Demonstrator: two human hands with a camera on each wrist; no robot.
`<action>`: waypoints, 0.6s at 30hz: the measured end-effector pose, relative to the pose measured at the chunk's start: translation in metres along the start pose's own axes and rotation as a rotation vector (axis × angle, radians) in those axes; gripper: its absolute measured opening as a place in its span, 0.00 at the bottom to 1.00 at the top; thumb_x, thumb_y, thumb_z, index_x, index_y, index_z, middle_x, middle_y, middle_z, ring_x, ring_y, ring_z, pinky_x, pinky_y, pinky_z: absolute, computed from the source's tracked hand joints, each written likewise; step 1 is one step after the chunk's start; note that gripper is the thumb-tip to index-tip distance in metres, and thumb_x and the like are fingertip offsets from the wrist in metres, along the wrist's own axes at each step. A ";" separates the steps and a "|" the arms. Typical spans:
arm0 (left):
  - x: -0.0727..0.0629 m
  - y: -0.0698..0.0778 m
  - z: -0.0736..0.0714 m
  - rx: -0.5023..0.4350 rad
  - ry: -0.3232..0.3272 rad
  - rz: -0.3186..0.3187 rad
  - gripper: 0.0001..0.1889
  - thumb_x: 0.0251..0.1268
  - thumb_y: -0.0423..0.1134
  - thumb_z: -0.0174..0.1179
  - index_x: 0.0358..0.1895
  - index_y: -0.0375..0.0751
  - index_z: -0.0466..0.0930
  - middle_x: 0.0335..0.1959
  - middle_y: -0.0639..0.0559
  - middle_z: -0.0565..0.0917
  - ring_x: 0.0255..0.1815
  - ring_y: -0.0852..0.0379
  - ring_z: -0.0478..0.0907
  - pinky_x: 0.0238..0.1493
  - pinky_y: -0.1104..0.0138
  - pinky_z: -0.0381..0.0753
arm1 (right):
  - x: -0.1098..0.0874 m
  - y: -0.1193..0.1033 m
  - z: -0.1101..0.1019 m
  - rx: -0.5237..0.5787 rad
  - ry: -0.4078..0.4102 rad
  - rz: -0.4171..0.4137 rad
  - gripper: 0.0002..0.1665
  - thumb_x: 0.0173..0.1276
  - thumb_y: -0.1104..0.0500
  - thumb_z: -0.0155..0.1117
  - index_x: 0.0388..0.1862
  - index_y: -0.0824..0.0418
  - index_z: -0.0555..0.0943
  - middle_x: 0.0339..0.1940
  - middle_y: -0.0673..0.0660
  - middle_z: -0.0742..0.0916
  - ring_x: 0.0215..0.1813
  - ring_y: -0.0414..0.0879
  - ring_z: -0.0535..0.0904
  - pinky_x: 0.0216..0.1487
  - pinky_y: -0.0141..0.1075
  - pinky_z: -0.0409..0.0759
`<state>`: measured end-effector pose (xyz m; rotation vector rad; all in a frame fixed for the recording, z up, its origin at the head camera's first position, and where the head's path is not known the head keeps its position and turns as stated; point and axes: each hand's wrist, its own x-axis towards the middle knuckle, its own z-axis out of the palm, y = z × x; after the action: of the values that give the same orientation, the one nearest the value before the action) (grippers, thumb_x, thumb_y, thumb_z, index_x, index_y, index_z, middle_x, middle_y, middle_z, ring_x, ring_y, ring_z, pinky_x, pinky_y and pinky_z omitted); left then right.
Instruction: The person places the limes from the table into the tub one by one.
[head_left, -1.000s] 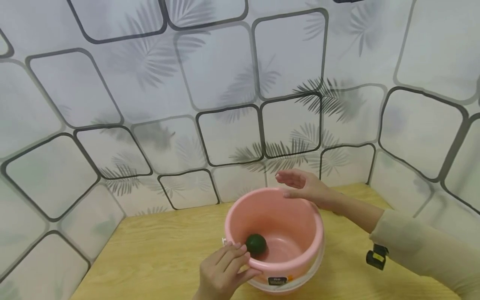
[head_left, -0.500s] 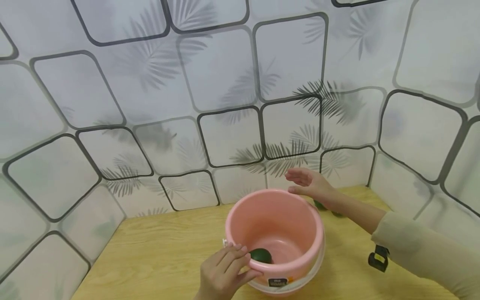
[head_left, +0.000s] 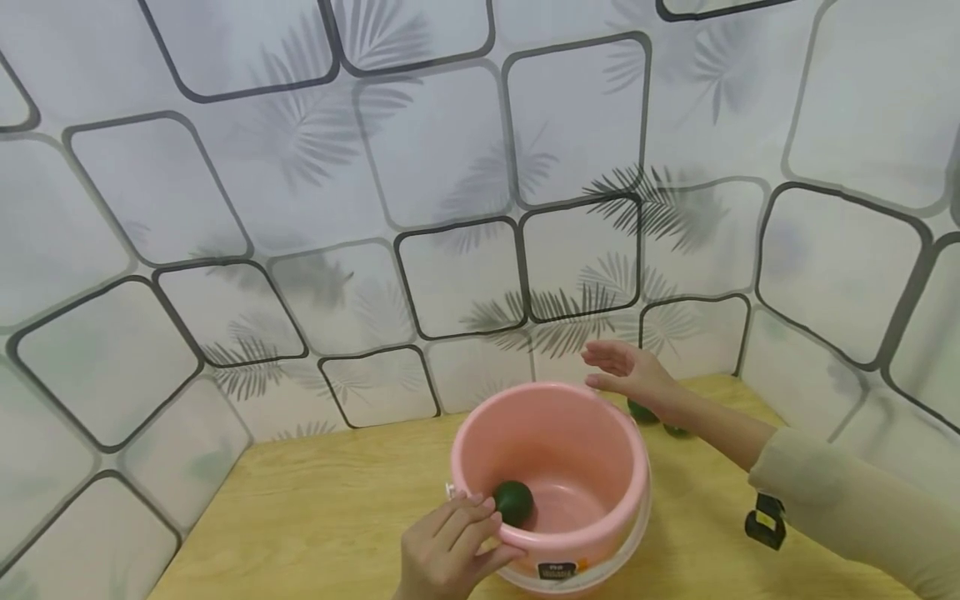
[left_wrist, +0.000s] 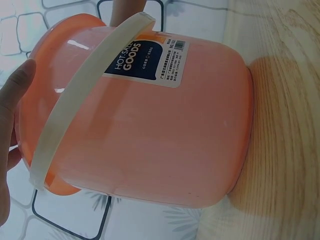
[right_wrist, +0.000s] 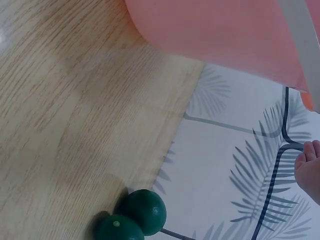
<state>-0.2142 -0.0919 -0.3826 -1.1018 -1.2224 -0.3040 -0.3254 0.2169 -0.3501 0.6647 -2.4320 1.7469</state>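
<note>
A pink bucket [head_left: 555, 433] with a white handle [left_wrist: 75, 100] stands upright on the wooden table. Inside it, at the near left of the bottom, lies a round dark green fruit [head_left: 513, 503], like a lime. My left hand [head_left: 452, 542] grips the bucket's near left rim, fingers over the edge and thumb outside. Above and just beyond the far right rim, my right hand [head_left: 628, 374] is held up with nothing in it, its fingers extended. Behind the right forearm sit two more green fruits [right_wrist: 144, 212], partly hidden in the head view.
The wooden table [head_left: 322, 500] meets patterned wall panels [head_left: 457, 275] at the back and both sides. A small black device [head_left: 766, 522] hangs below the right sleeve [head_left: 840, 492]. On the bucket's front is a printed label [left_wrist: 147, 60].
The fruit in the bucket rolled toward the near wall, then back. My right hand has moved slightly right, away from the rim, uncovering the fruits behind it. My left hand keeps its grip.
</note>
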 end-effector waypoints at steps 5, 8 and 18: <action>0.000 0.001 0.000 0.002 0.003 -0.007 0.22 0.59 0.54 0.62 0.17 0.39 0.82 0.19 0.48 0.85 0.21 0.57 0.82 0.23 0.72 0.83 | -0.002 0.003 -0.002 -0.035 0.008 -0.006 0.35 0.65 0.58 0.65 0.68 0.68 0.64 0.64 0.69 0.74 0.67 0.62 0.67 0.62 0.45 0.75; -0.001 0.001 0.000 0.002 -0.002 -0.014 0.22 0.60 0.54 0.62 0.17 0.39 0.82 0.20 0.48 0.85 0.21 0.57 0.83 0.23 0.72 0.83 | -0.003 0.004 -0.004 -0.061 0.014 -0.005 0.36 0.65 0.57 0.65 0.68 0.68 0.63 0.64 0.70 0.74 0.67 0.62 0.68 0.62 0.47 0.75; 0.001 0.001 0.000 0.004 -0.012 0.002 0.22 0.60 0.55 0.62 0.17 0.40 0.81 0.20 0.48 0.85 0.21 0.58 0.82 0.23 0.72 0.83 | -0.006 0.014 -0.006 -0.056 0.048 0.004 0.38 0.64 0.57 0.67 0.67 0.70 0.63 0.63 0.70 0.74 0.66 0.63 0.68 0.57 0.29 0.77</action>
<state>-0.2135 -0.0915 -0.3822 -1.1029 -1.2318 -0.2932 -0.3262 0.2283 -0.3622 0.6052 -2.4428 1.6690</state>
